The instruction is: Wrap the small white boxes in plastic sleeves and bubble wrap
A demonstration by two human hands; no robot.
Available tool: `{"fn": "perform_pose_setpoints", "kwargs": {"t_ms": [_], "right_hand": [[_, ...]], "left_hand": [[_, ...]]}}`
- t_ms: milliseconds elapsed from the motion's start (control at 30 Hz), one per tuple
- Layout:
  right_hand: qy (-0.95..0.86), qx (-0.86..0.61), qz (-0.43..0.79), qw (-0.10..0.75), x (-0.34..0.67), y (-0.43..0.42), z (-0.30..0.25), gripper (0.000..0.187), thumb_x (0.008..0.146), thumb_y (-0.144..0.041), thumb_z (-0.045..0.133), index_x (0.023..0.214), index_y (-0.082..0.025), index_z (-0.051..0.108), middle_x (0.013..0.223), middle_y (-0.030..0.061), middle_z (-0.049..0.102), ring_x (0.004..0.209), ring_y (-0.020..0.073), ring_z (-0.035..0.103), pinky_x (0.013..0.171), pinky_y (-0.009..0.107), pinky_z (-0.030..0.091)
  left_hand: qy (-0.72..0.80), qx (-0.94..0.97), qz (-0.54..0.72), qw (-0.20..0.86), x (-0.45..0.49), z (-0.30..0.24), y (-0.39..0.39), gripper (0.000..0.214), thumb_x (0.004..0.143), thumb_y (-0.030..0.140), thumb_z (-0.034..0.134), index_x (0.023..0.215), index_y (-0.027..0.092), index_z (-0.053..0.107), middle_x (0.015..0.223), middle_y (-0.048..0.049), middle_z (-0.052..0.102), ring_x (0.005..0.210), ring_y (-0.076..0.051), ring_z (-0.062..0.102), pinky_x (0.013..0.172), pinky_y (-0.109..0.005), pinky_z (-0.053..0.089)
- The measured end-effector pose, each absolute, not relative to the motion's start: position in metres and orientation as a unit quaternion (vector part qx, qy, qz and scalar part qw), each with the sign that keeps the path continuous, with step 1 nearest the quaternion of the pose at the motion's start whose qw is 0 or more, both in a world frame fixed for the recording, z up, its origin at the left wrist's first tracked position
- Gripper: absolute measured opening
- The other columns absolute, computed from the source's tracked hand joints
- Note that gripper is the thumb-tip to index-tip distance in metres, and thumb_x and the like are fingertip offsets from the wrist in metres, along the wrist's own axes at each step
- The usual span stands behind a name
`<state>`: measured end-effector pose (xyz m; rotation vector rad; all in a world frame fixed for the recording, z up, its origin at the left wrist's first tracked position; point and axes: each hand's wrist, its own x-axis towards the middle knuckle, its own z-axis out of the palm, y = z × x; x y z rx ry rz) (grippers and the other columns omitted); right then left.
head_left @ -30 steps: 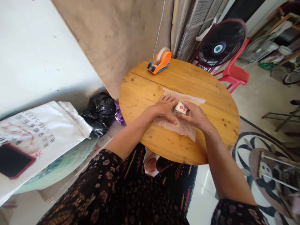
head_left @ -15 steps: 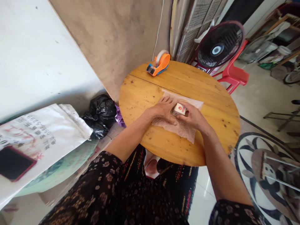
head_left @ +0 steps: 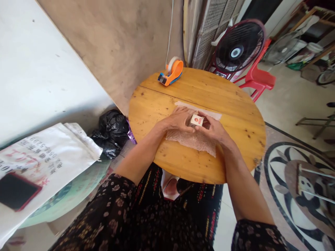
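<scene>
A small white box (head_left: 197, 120) with a red round mark and red lettering sits over a sheet of bubble wrap (head_left: 193, 141). My right hand (head_left: 213, 129) is curved around the box's right side, its thumb at the near edge and its fingertips at the far edge. On the other side, my left hand (head_left: 179, 120) rests over the wrap, fingers stretched out and thumb pointing at the box's near left corner. Part of the left fingers' contact with the wrap is hidden. Both hands are close together, thumbs nearly meeting in front of the box.
The round wooden table (head_left: 146, 104) carries an orange tape dispenser (head_left: 171, 72) at its far edge. Behind it stand a fan (head_left: 237, 52) and a red chair (head_left: 261, 76). At left are a black plastic bag (head_left: 113, 129), a white sack (head_left: 57, 150) and a phone (head_left: 18, 191).
My left thumb has come in toward the box, and the left hand is more arched. My right hand has shifted its hold around the box's side. The view has moved slightly.
</scene>
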<state>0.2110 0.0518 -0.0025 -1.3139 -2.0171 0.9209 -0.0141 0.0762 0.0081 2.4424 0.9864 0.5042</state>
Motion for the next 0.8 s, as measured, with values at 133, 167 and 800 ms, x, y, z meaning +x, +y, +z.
{"fn": "perform_pose_setpoints", "kwargs": {"t_ms": [133, 167, 800], "right_hand": [[-0.738, -0.481, 0.34, 0.331, 0.211, 0.051, 0.001, 0.072, 0.087, -0.06, 0.062, 0.149, -0.027, 0.048, 0.141, 0.0123, 0.06, 0.122, 0.0328, 0.061, 0.105, 0.054, 0.049], [-0.734, -0.478, 0.342, 0.34, 0.211, 0.051, 0.001, 0.07, 0.09, -0.061, 0.058, 0.15, -0.029, 0.046, 0.143, 0.0114, 0.058, 0.125, 0.0323, 0.058, 0.107, 0.054, 0.048], [-0.648, -0.52, 0.414, 0.373, 0.216, 0.061, -0.006, 0.072, 0.091, -0.065, 0.051, 0.156, -0.038, 0.033, 0.145, 0.0084, 0.055, 0.104, 0.0251, 0.069, 0.098, 0.051, 0.055]], "left_hand": [[0.362, 0.874, 0.221, 0.236, -0.013, 0.007, 0.076, 0.075, 0.075, 0.047, 0.068, 0.143, 0.021, 0.049, 0.145, -0.0126, 0.055, 0.138, -0.038, 0.043, 0.115, -0.053, 0.032], [0.363, 0.87, 0.232, 0.24, -0.013, 0.008, 0.076, 0.077, 0.076, 0.047, 0.068, 0.145, 0.022, 0.047, 0.149, -0.0119, 0.052, 0.141, -0.039, 0.04, 0.117, -0.053, 0.03], [0.391, 0.835, 0.276, 0.272, -0.011, 0.008, 0.07, 0.046, 0.08, 0.04, 0.066, 0.123, 0.025, 0.069, 0.127, -0.004, 0.07, 0.123, -0.027, 0.059, 0.109, -0.043, 0.044]]}}
